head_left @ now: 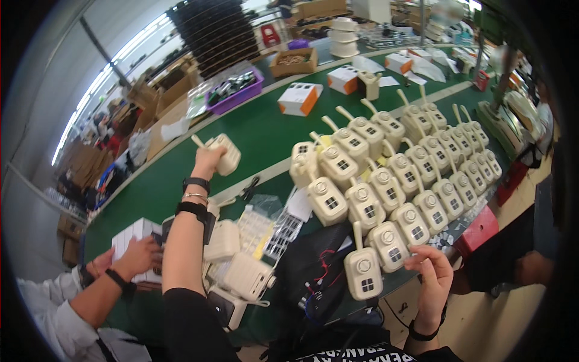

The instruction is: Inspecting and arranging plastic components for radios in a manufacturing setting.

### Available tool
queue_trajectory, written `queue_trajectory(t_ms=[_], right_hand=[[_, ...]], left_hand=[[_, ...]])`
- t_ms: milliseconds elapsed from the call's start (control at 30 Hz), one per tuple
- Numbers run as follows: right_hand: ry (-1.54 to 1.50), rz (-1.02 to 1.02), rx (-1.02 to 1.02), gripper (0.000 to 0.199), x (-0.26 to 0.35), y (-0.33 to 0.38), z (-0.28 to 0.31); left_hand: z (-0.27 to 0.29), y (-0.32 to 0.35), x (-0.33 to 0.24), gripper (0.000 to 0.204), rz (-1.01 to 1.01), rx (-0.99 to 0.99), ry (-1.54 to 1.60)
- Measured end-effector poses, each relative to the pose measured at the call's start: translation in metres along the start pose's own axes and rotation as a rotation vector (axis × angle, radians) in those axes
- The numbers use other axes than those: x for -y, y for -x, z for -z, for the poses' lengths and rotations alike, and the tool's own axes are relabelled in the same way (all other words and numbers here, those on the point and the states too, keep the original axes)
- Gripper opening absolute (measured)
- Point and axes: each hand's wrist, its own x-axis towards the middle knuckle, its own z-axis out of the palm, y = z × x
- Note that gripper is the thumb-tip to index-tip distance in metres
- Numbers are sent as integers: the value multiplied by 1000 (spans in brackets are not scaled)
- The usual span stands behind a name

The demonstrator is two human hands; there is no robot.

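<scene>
Reaching out over the green table, my left hand (209, 159) is closed round a small beige device (228, 154) with a strap. My right hand (432, 279) is at the near edge of a large group of similar beige devices, its fingers loosely bent and apart, with nothing seen in them. Closest to it is a device (389, 246) with a round dial and a dark four-pane panel. Another device (364, 274) stands at the near end of the group. Whether my right fingertips touch the nearest device I cannot tell.
Sticker sheets (283, 234), a black bag (316, 259) with red wires and several beige devices (246, 276) lie near me. At left, a co-worker's hands (137, 258) hold a white box. Farther off are a purple basket (235, 93) and orange-white boxes (300, 99).
</scene>
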Motion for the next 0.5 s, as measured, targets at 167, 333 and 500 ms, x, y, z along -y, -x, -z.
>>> queue_trajectory(t_ms=[167,333,500], right_hand=[[-14,-19,-23,17,6,-5,14],[-15,-123,-45,17,3,-8,30],[-136,-77,12,20,-1,-11,34]], left_hand=[[-44,-83,67,53,-335,-106,-24],[-28,-43,48,44,-339,339,-228],[9,105,-34,67,-653,699,-559]])
